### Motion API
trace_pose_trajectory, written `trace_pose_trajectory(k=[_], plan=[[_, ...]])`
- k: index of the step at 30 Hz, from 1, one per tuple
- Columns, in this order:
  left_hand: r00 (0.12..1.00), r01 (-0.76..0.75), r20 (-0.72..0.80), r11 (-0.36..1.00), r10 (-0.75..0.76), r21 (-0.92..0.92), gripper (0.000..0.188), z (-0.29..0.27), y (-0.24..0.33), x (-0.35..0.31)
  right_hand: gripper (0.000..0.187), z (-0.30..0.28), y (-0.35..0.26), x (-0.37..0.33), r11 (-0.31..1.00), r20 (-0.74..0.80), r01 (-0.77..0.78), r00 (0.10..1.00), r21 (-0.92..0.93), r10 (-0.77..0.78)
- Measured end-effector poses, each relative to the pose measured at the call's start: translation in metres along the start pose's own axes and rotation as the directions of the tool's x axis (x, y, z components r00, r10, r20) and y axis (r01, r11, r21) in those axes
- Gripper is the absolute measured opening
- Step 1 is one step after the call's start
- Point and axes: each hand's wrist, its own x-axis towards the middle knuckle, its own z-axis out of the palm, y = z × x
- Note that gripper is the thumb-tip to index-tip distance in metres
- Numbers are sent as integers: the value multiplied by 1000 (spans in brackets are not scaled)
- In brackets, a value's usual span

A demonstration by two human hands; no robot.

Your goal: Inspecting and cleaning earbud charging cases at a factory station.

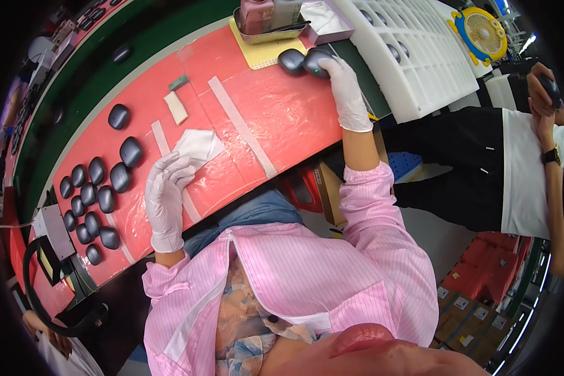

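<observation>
Gloves on both hands, and the right hand is closed over a lit case, green dot glowing, down on the red mat near its right end! Touching it sits a second case. Over to the left hand: fingers together, loosely bent, right at the white cloth; whether they pinch it, I cannot tell. Beyond the cloth lie a white block and a green block. Far left, a crowd of dark cases! Up top, a yellow pad partly under a metal tray; to the right, a white rack, then a fan, and a co-worker's hand gripping something dark.
</observation>
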Motion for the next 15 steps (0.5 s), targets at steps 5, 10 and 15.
trace_pose_trajectory(k=[5,10,15], plan=[[992,-125,2,992,125,36,47,31,9,-2,43,9,-3,-14,742,86,256,962,-620,-260],[978,79,195,997,-75,-10,45,118,5,31,38,-10,-38,-54,972,279,232,936,-31,-214],[793,565,448,774,-414,-285,47,167,-24,92,40,-16,-68,-86,914,599,369,775,-169,-202]])
